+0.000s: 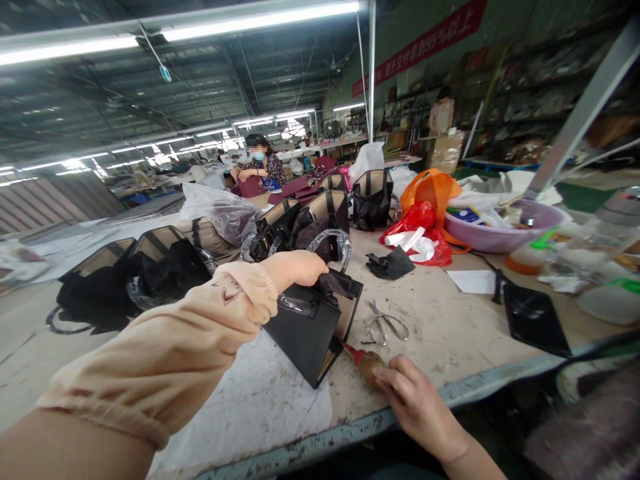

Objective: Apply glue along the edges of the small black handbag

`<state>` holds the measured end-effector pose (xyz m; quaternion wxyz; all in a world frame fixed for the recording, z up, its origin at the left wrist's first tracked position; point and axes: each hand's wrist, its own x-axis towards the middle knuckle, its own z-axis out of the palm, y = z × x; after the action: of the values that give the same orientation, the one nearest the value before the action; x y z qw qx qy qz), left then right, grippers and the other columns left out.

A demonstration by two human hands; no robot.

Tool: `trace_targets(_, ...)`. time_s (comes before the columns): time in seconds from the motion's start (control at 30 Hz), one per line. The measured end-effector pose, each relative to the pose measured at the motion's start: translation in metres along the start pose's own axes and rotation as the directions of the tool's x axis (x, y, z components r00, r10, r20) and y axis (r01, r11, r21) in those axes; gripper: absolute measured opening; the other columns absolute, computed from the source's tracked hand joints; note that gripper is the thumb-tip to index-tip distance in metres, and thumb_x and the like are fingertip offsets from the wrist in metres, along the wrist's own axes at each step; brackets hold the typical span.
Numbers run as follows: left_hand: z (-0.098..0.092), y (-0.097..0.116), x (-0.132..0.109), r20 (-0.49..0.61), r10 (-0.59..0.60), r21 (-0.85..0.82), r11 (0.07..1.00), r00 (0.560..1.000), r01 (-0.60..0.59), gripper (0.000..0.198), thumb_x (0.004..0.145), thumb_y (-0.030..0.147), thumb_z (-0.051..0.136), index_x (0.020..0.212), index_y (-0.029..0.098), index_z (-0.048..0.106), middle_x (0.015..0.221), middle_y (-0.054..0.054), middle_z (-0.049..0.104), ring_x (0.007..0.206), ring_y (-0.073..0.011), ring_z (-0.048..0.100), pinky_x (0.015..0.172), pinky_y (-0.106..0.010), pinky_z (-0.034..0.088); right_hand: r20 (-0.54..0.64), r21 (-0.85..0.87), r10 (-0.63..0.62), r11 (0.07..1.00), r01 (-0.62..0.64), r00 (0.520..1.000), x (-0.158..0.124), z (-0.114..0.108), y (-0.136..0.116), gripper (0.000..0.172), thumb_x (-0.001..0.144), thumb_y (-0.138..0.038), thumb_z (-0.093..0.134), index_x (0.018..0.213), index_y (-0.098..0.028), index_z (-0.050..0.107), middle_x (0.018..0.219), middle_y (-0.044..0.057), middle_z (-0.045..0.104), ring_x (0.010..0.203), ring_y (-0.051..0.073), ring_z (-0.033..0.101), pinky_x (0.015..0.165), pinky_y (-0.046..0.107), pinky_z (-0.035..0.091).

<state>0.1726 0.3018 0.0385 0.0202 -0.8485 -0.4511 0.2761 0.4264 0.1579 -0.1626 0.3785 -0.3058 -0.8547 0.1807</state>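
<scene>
My left hand (pixel 295 267), in a peach sleeve, is closed on the top of a small black handbag (pixel 309 330) that stands tilted on the worktable (pixel 440 333). The bag's plastic-wrapped handle (pixel 330 241) arches up behind my fingers. My right hand (pixel 407 390) rests near the table's front edge, its fingers curled on a wooden-handled tool (pixel 367 363) with a red neck that points at the bag's lower corner. A pair of metal scissors (pixel 384 327) lies just beyond that tool.
Several black and tan handbags (pixel 150 263) stand along the left and middle. A red and orange plastic bag (pixel 425 213), a purple basin (pixel 500 233), black fabric pieces (pixel 535 320) and white paper (pixel 473 281) lie to the right. A seated person (pixel 260 167) works at the far end.
</scene>
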Motion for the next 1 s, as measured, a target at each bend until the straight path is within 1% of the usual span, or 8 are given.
trace_targets(0.17, -0.002, 0.002, -0.002, -0.003, -0.005, 0.006, 1.0, 1.0, 0.005, 0.035, 0.077, 0.011, 0.051, 0.104, 0.02, 0.071, 0.103, -0.011, 0.073, 0.093, -0.0243, 0.068, 0.075, -0.03, 0.05, -0.114, -0.016, -0.025, 1.0, 0.024, 0.993, 0.007, -0.002, 0.004, 0.032, 0.093, -0.006, 0.045, 0.118, -0.024, 0.051, 0.091, 0.006, 0.049, 0.077, 0.017, 0.054, 0.064, 0.028, 0.049)
trace_targets(0.37, -0.001, 0.0, -0.002, -0.019, 0.005, 0.016, 1.0, 1.0, -0.005, 0.035, 0.077, 0.011, 0.05, 0.105, 0.019, 0.071, 0.102, -0.01, 0.073, 0.09, -0.023, 0.068, 0.074, -0.028, 0.049, -0.254, 0.012, 0.001, 1.0, 0.002, 0.967, 0.009, -0.007, 0.005, 0.033, 0.092, -0.006, 0.049, 0.119, -0.025, 0.051, 0.092, 0.005, 0.049, 0.079, 0.017, 0.055, 0.066, 0.029, 0.05)
trace_targets(0.43, -0.001, 0.0, -0.002, -0.015, 0.003, 0.016, 1.0, 1.0, -0.003, 0.036, 0.077, 0.012, 0.051, 0.105, 0.019, 0.071, 0.102, -0.01, 0.073, 0.09, -0.0232, 0.068, 0.074, -0.029, 0.049, -0.254, 0.048, 0.01, 0.999, 0.002, 0.967, 0.008, -0.007, 0.003, 0.031, 0.092, -0.007, 0.049, 0.118, -0.025, 0.051, 0.09, 0.005, 0.05, 0.078, 0.017, 0.056, 0.066, 0.03, 0.05)
trace_targets(0.6, -0.003, 0.001, -0.003, -0.009, 0.009, 0.016, 1.0, 1.0, -0.009, 0.035, 0.077, 0.011, 0.05, 0.103, 0.019, 0.071, 0.1, -0.01, 0.073, 0.089, -0.0239, 0.068, 0.074, -0.029, 0.049, -0.163, 0.117, 0.051, 0.993, -0.032, 0.985, 0.008, -0.002, 0.001, 0.022, 0.094, -0.012, 0.049, 0.112, -0.025, 0.052, 0.085, 0.003, 0.053, 0.076, 0.018, 0.057, 0.065, 0.03, 0.05)
trace_targets(0.67, -0.004, 0.002, -0.003, -0.014, 0.009, 0.018, 1.0, 1.0, -0.008, 0.034, 0.077, 0.011, 0.05, 0.102, 0.019, 0.071, 0.1, -0.01, 0.073, 0.089, -0.0233, 0.068, 0.075, -0.029, 0.049, -0.156, 0.128, 0.06, 0.991, -0.04, 0.986, 0.008, 0.0, 0.003, 0.02, 0.095, -0.013, 0.048, 0.11, -0.024, 0.053, 0.085, 0.003, 0.054, 0.077, 0.018, 0.058, 0.066, 0.03, 0.05)
trace_targets(0.77, -0.004, 0.003, -0.004, -0.015, 0.005, 0.022, 1.0, 1.0, -0.004, 0.033, 0.077, 0.011, 0.05, 0.101, 0.02, 0.072, 0.097, -0.009, 0.074, 0.088, -0.0231, 0.068, 0.075, -0.029, 0.05, -0.187, 0.128, 0.077, 0.99, -0.054, 0.979, 0.009, 0.002, 0.008, 0.018, 0.094, -0.014, 0.049, 0.108, -0.024, 0.054, 0.086, 0.003, 0.056, 0.08, 0.019, 0.059, 0.068, 0.031, 0.05)
trace_targets(0.87, -0.003, 0.002, -0.004, -0.016, 0.013, 0.017, 1.0, 1.0, -0.012, 0.033, 0.078, 0.011, 0.049, 0.1, 0.021, 0.072, 0.095, -0.009, 0.074, 0.087, -0.0237, 0.069, 0.074, -0.03, 0.051, -0.26, 0.117, 0.102, 0.99, -0.074, 0.96, 0.011, 0.002, 0.014, 0.016, 0.093, -0.015, 0.051, 0.106, -0.024, 0.055, 0.086, 0.003, 0.058, 0.079, 0.019, 0.059, 0.069, 0.031, 0.05)
trace_targets(1.0, -0.001, -0.001, -0.002, -0.033, 0.013, 0.007, 1.0, 0.999, -0.013, 0.032, 0.078, 0.012, 0.051, 0.101, 0.022, 0.071, 0.099, -0.01, 0.073, 0.088, -0.0234, 0.069, 0.076, -0.03, 0.051, -0.331, 0.116, 0.121, 0.989, -0.087, 0.936, 0.016, 0.0, 0.018, 0.017, 0.092, -0.015, 0.054, 0.106, -0.024, 0.054, 0.089, 0.003, 0.058, 0.081, 0.019, 0.059, 0.071, 0.032, 0.05)
